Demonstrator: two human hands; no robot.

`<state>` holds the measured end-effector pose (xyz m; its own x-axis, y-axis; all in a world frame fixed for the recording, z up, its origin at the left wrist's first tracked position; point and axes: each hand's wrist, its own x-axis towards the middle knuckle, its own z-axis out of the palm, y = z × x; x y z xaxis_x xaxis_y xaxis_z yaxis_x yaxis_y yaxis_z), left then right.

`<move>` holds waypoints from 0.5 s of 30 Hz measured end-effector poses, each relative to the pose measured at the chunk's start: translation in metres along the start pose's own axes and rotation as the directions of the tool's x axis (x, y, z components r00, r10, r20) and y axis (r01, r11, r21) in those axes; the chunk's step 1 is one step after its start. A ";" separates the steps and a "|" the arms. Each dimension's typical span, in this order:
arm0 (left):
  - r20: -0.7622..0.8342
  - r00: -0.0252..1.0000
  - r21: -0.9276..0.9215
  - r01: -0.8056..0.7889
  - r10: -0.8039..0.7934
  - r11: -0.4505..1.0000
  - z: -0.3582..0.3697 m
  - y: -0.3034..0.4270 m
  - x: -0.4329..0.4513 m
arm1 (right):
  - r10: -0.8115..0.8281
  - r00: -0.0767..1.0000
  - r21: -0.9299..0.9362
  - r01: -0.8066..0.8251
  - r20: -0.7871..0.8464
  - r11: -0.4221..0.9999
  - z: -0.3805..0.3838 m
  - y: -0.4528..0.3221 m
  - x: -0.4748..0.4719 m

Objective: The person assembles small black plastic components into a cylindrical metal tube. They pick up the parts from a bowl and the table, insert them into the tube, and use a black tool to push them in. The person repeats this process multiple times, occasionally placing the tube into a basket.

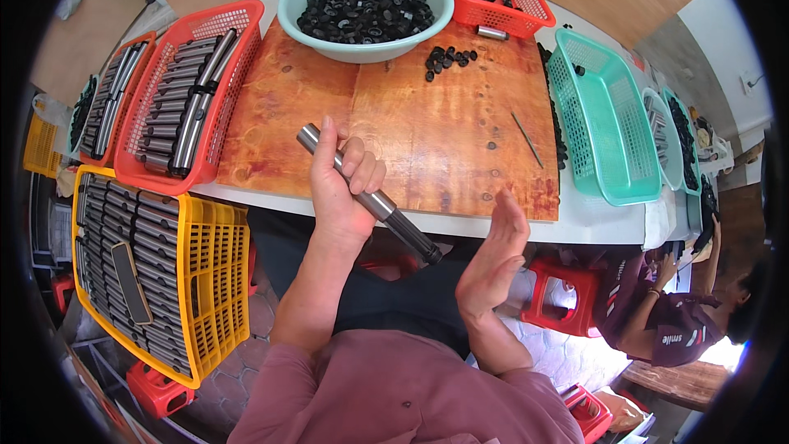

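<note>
My left hand [346, 179] is wrapped around a metal tube [377, 205] above the near edge of a wooden board [394, 105]. The tube slants down to the right, and its lower part is black and ribbed. Off to the right, my right hand [497, 259] is raised with its fingers extended and nothing in it, apart from the tube's black end. Small black caps [449, 60] lie loose on the far part of the board. A thin rod [527, 140] rests near its right side.
At the back, a pale green basin [286, 3] holds black parts; a red basket [542, 12] stands beside it. Left are a red basket [246, 31] and a yellow crate [216, 283] of metal tubes. A green basket [607, 129] stands right. A co-worker [672, 320] sits at the far right.
</note>
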<state>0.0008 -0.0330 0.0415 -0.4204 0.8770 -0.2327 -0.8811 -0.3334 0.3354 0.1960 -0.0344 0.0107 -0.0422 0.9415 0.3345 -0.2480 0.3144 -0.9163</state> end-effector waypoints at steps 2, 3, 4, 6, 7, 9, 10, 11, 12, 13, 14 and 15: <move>-0.060 0.989 -0.024 0.131 -0.132 0.991 0.002 -0.012 -0.004 | 0.070 0.996 0.049 -0.073 0.049 0.996 0.010 -0.003 0.001; -0.028 0.994 0.086 0.108 -0.106 0.990 0.011 -0.035 -0.011 | 0.122 0.987 0.086 -0.132 0.107 0.988 0.025 -0.006 0.002; -0.050 0.993 0.065 0.107 -0.103 0.992 0.016 -0.032 -0.010 | 0.208 0.970 0.247 -0.234 0.128 0.940 0.026 -0.003 0.002; -0.093 0.993 0.090 0.087 -0.078 0.992 0.018 -0.024 -0.008 | 0.174 0.978 0.210 -0.195 0.116 0.958 0.027 0.003 0.003; -0.112 0.992 0.135 0.068 -0.053 0.989 0.017 -0.022 -0.009 | 0.157 0.981 0.197 -0.177 0.113 0.964 0.027 0.007 0.003; -0.103 0.995 0.166 0.008 0.010 0.986 0.012 -0.011 -0.005 | 0.193 0.981 0.172 -0.195 0.025 0.966 0.010 0.008 -0.002; -0.085 0.995 0.146 -0.033 0.046 0.989 0.004 -0.005 0.000 | 0.126 0.992 0.124 -0.123 -0.021 0.985 -0.001 0.006 -0.002; -0.068 0.994 0.125 -0.074 0.083 0.989 -0.001 0.000 0.004 | 0.056 0.996 0.073 -0.051 -0.063 0.996 -0.006 0.004 -0.001; -0.166 0.984 0.148 -0.040 0.065 0.988 0.009 -0.007 0.000 | 0.045 0.994 0.080 -0.037 -0.102 0.996 -0.001 0.001 -0.001; -0.115 0.974 -0.024 0.192 -0.193 0.981 0.008 -0.021 -0.003 | 0.029 0.993 0.096 -0.018 -0.117 0.995 0.016 0.007 -0.001; -0.148 0.984 0.083 0.109 -0.096 0.990 0.013 -0.032 -0.009 | 0.072 0.992 0.137 -0.058 -0.100 0.989 0.025 0.006 -0.001; -0.153 0.988 0.193 0.016 0.014 0.981 0.024 -0.037 -0.012 | 0.098 0.992 0.186 -0.083 -0.075 0.979 0.029 0.004 0.003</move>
<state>0.0437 -0.0230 0.0541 -0.4609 0.8090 -0.3648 -0.8295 -0.2465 0.5012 0.1663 -0.0342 0.0139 0.0062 0.9743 0.2252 -0.4190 0.2070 -0.8841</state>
